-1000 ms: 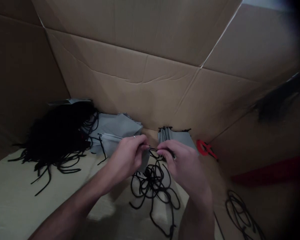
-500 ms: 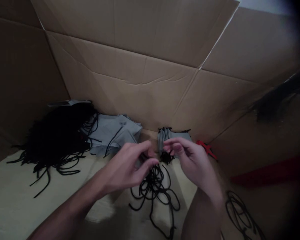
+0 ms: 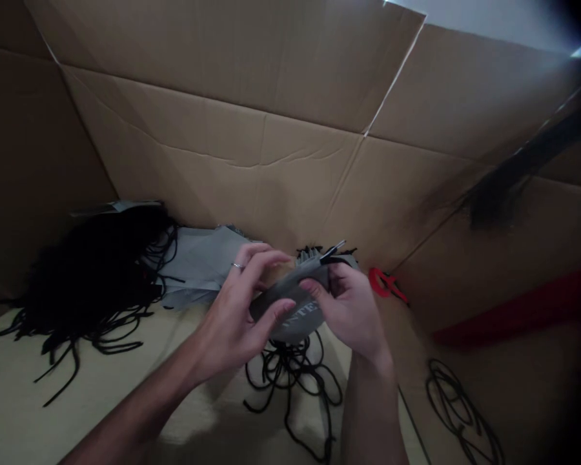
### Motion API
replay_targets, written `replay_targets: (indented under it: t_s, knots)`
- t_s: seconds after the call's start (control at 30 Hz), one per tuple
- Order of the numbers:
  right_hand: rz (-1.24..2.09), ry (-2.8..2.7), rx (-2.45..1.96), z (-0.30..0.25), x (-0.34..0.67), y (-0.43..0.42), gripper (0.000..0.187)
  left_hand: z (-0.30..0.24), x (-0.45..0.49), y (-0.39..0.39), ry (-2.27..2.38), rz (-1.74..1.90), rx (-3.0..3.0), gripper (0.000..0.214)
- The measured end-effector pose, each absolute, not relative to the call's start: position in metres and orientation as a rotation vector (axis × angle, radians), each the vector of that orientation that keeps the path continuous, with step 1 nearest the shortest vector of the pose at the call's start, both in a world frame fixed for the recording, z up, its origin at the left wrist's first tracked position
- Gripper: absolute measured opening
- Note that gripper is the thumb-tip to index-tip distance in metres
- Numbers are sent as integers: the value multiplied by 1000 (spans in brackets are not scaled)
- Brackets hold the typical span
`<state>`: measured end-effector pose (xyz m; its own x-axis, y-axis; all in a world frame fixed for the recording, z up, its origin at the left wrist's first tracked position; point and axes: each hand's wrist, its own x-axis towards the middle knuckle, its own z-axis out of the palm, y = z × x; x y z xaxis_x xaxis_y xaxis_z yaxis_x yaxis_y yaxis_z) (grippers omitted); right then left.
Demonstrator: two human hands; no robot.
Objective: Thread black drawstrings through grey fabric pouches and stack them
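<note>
- Fingers [image 3: 266, 258] of left hand [image 3: 232, 316] and right hand [image 3: 351, 310] closed on one gray printed cloth pouch [image 3: 295, 323], mid-view
- One black cord tangle [image 3: 290, 374], 6 o'clock
- One black cord heap [image 3: 91, 278], 9 o'clock
- One gray pouch pile [image 3: 198, 265], 10 o'clock
- One red object [image 3: 382, 283], 3 o'clock

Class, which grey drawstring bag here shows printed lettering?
The grey drawstring bag held between the left hand and right hand; the bags piled behind show none.

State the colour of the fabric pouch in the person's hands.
The fabric pouch is grey with pale lettering, clearest in the head view.
</note>
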<state>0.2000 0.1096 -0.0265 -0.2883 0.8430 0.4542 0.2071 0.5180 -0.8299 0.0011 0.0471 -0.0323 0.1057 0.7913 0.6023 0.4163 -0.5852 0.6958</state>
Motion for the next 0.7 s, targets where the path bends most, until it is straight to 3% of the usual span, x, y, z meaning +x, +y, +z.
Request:
replay_targets:
  t_s: [0.1, 0.2, 0.47, 0.7]
  knots:
    - [730, -1918, -894, -23, 190, 99, 7, -35, 1, 51, 1203, 1510, 2043, 27]
    - [692, -1957, -869, -18, 185, 92, 12, -34, -3, 52, 1312, 1596, 2085, 12]
    - [499, -1713, -860, -11, 196, 85, 8, -37, -6, 50, 1562, 1579, 2317, 18]
    - [658, -1741, -872, -16, 180, 82, 3, -45, 5, 50, 1530, 1624, 2369, 20]
